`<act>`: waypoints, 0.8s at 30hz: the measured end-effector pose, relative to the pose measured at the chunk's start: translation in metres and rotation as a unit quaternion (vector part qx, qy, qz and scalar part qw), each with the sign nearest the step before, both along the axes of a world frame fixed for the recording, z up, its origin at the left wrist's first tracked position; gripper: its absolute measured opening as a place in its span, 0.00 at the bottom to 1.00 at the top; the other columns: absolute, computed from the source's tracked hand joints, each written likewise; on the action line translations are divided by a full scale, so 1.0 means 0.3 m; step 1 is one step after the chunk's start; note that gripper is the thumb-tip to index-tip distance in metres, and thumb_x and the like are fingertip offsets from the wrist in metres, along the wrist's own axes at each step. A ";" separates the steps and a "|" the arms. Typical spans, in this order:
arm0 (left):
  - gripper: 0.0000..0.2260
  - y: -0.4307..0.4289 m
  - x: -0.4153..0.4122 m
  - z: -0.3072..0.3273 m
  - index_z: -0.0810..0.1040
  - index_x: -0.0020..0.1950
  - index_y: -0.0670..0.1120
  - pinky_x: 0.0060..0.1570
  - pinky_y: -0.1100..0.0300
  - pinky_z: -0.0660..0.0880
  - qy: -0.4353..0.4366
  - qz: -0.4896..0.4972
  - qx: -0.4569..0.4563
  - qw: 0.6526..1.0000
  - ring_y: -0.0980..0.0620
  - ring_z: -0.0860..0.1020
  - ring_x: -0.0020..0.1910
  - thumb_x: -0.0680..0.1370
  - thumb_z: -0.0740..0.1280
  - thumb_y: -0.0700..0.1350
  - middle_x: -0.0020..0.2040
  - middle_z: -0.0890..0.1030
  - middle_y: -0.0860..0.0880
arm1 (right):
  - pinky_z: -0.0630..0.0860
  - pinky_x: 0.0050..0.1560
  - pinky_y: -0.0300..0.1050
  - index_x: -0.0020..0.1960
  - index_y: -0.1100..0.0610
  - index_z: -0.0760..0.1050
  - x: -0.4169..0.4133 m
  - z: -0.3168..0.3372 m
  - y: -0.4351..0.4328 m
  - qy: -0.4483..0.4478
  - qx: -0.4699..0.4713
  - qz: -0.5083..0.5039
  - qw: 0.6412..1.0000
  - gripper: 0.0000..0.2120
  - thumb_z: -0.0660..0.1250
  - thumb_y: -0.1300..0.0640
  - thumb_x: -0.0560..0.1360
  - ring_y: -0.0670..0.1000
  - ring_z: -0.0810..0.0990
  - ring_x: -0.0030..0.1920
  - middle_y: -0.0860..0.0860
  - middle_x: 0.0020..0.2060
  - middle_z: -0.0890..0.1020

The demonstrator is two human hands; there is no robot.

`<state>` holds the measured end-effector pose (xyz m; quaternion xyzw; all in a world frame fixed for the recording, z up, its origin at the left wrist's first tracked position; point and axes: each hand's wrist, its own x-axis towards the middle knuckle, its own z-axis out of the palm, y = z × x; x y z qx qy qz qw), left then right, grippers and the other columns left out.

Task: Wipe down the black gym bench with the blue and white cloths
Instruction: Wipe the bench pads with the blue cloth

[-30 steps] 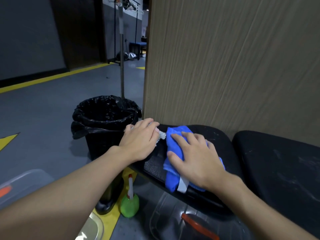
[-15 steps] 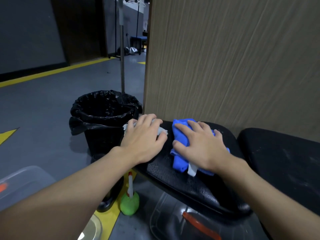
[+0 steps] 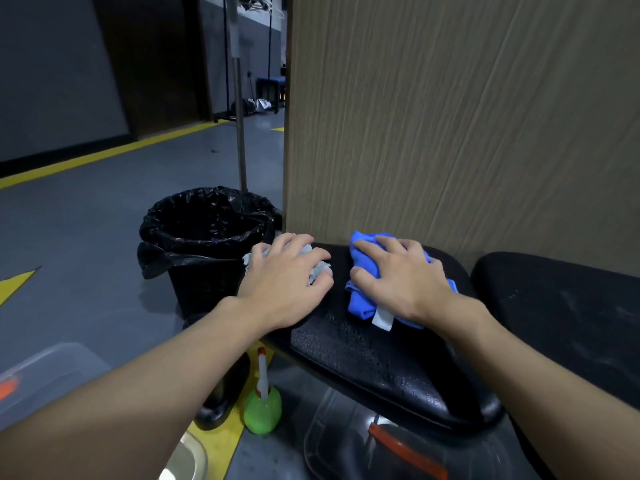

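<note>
Left hand (image 3: 280, 282) grips a bunched, fuzzy white cloth (image 3: 319, 270) at the far end of the pebbly black padded gym bench (image 3: 363, 355) — right hand (image 3: 405, 278) beside it, fingers spread flat, pressing a crumpled soft blue cloth (image 3: 358, 303).

No legible txt, brand or nr anywhere. White tag (image 3: 382, 318) on blue cloth (image 3: 360, 301), approx 5 o'clock of frame centre: looks blank.
</note>
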<state>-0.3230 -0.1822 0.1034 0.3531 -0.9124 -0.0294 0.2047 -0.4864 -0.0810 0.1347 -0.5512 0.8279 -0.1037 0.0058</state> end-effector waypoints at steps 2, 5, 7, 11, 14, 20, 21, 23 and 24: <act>0.23 -0.001 0.000 0.003 0.73 0.65 0.60 0.68 0.46 0.56 0.000 -0.004 0.001 1.000 0.54 0.58 0.73 0.75 0.49 0.60 0.72 0.66 0.56 | 0.59 0.69 0.65 0.73 0.36 0.59 0.036 -0.006 0.070 0.011 -0.001 0.008 1.000 0.26 0.52 0.35 0.76 0.54 0.55 0.76 0.43 0.76 0.61; 0.22 0.000 0.000 0.009 0.75 0.63 0.59 0.68 0.44 0.56 0.004 -0.007 0.001 1.000 0.53 0.60 0.72 0.75 0.49 0.60 0.71 0.68 0.55 | 0.58 0.70 0.64 0.74 0.36 0.57 0.105 -0.017 0.192 0.032 -0.008 0.025 0.999 0.32 0.44 0.31 0.71 0.54 0.53 0.76 0.43 0.77 0.59; 0.21 0.006 -0.003 0.016 0.76 0.61 0.58 0.69 0.41 0.54 0.015 -0.009 -0.015 1.000 0.54 0.61 0.72 0.75 0.50 0.59 0.69 0.70 0.56 | 0.59 0.70 0.64 0.74 0.37 0.57 0.146 -0.025 0.274 0.053 -0.010 0.047 0.997 0.35 0.42 0.31 0.69 0.55 0.54 0.76 0.44 0.77 0.59; 0.25 0.026 -0.017 0.017 0.77 0.59 0.58 0.69 0.39 0.55 0.034 -0.024 -0.010 0.999 0.56 0.63 0.70 0.73 0.47 0.61 0.66 0.72 0.57 | 0.61 0.69 0.66 0.74 0.38 0.61 0.171 -0.036 0.372 0.068 -0.006 0.082 0.994 0.31 0.49 0.33 0.72 0.58 0.58 0.76 0.48 0.76 0.63; 0.26 0.027 -0.023 -0.004 0.76 0.61 0.58 0.68 0.42 0.57 0.025 -0.035 -0.026 0.999 0.55 0.63 0.70 0.73 0.46 0.62 0.65 0.73 0.57 | 0.59 0.70 0.63 0.74 0.36 0.59 0.155 -0.026 0.352 0.060 -0.009 0.075 0.995 0.32 0.47 0.32 0.71 0.55 0.57 0.75 0.45 0.76 0.63; 0.26 0.019 -0.025 -0.016 0.75 0.62 0.58 0.68 0.44 0.57 0.022 -0.041 -0.038 0.998 0.54 0.62 0.71 0.73 0.46 0.62 0.63 0.74 0.59 | 0.59 0.70 0.63 0.74 0.34 0.59 0.031 -0.005 0.172 0.006 -0.012 0.024 1.000 0.34 0.46 0.31 0.68 0.51 0.56 0.75 0.42 0.75 0.62; 0.25 0.017 -0.026 -0.018 0.75 0.62 0.58 0.68 0.44 0.57 0.023 -0.041 -0.038 0.998 0.54 0.63 0.71 0.73 0.46 0.62 0.63 0.74 0.59 | 0.60 0.70 0.63 0.74 0.34 0.59 0.004 -0.001 0.136 0.000 -0.008 0.018 1.000 0.33 0.47 0.32 0.69 0.51 0.57 0.74 0.42 0.74 0.63; 0.25 0.014 -0.028 -0.020 0.76 0.61 0.58 0.68 0.44 0.58 0.028 -0.040 -0.039 0.998 0.54 0.63 0.71 0.74 0.47 0.62 0.62 0.74 0.60 | 0.61 0.69 0.63 0.73 0.34 0.61 -0.054 0.006 0.059 -0.011 -0.001 0.004 1.000 0.31 0.50 0.33 0.70 0.53 0.59 0.73 0.42 0.74 0.64; 0.25 0.013 -0.028 -0.020 0.76 0.61 0.58 0.68 0.44 0.58 0.032 -0.040 -0.039 0.998 0.54 0.64 0.71 0.74 0.47 0.62 0.62 0.75 0.60 | 0.62 0.68 0.64 0.73 0.34 0.61 -0.083 0.012 0.020 -0.017 0.005 -0.008 1.000 0.29 0.51 0.34 0.72 0.54 0.60 0.73 0.43 0.74 0.65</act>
